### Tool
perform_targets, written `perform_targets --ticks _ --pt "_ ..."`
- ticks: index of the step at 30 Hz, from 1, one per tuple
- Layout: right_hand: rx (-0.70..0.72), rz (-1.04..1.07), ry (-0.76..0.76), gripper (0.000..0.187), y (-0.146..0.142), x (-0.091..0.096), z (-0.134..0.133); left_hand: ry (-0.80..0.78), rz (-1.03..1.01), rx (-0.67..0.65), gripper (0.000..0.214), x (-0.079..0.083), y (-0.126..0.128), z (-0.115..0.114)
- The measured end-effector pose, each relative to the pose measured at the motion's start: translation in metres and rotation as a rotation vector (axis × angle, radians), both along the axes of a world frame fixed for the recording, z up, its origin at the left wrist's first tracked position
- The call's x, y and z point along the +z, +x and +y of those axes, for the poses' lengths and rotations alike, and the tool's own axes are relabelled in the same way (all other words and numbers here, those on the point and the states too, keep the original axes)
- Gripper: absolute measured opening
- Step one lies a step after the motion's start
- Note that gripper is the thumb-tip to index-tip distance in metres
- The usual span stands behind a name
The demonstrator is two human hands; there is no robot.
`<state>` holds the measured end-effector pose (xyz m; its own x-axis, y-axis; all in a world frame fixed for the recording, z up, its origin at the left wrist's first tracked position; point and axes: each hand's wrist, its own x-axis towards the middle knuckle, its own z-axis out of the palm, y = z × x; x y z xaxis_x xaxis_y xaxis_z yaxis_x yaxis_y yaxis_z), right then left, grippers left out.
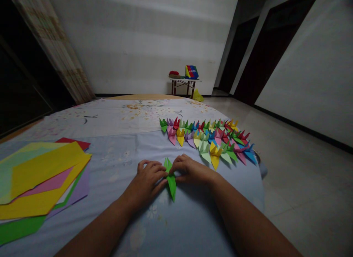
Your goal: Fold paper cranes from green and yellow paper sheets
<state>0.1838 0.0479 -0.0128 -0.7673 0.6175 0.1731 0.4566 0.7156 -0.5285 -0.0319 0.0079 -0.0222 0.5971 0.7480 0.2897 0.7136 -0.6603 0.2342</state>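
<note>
A narrow folded piece of green origami paper (171, 185) lies lengthwise on the blue floral cloth, its split tip pointing away from me. From the left, my left hand (152, 177) pinches its edge between thumb and fingers. My right hand (188, 169) grips the opposite edge, its fingers bent near the upper part. Fingertips of both hands almost meet over the paper and cover part of its folds. Beyond my right hand stand rows of folded paper cranes (204, 148) in green, yellow, pink, red, blue and purple.
Loose coloured paper sheets (41, 172) lie overlapped at the left. The cloth-covered table (124, 227) has its right edge just past the cranes. Against the far wall, a small table (185, 80) bears a multicoloured box (191, 71); a yellow bag (198, 95) sits on the floor.
</note>
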Motion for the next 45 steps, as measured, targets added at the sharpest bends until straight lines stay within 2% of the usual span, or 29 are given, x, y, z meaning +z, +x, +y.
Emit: perform_targets --ticks 7,13,20,27,36,40,45 --pt "0.001 0.030 0.043 0.019 -0.002 -0.003 0.005 -0.033 -0.033 0.013 0.019 0.002 0.002 0.001" --pt "0.020 0.053 0.116 0.011 -0.003 -0.009 0.008 0.002 0.009 0.003 0.018 0.003 0.004 -0.001" --pt "0.035 0.033 0.108 0.010 -0.004 -0.010 0.010 0.012 -0.033 -0.001 0.015 0.001 0.006 -0.001" --pt "-0.084 -0.051 0.076 0.016 -0.007 -0.009 0.007 -0.126 -0.103 0.142 0.021 -0.003 0.012 0.003" --pt "-0.181 -0.144 0.007 0.020 -0.013 -0.006 0.006 -0.103 -0.125 0.286 0.015 -0.009 0.018 0.002" --pt "-0.217 -0.167 0.012 0.025 -0.017 -0.005 0.005 -0.108 -0.127 0.339 0.013 -0.012 0.020 0.002" --pt "-0.279 -0.191 0.022 0.022 -0.021 -0.007 0.005 -0.100 -0.145 0.379 0.011 -0.014 0.022 0.002"
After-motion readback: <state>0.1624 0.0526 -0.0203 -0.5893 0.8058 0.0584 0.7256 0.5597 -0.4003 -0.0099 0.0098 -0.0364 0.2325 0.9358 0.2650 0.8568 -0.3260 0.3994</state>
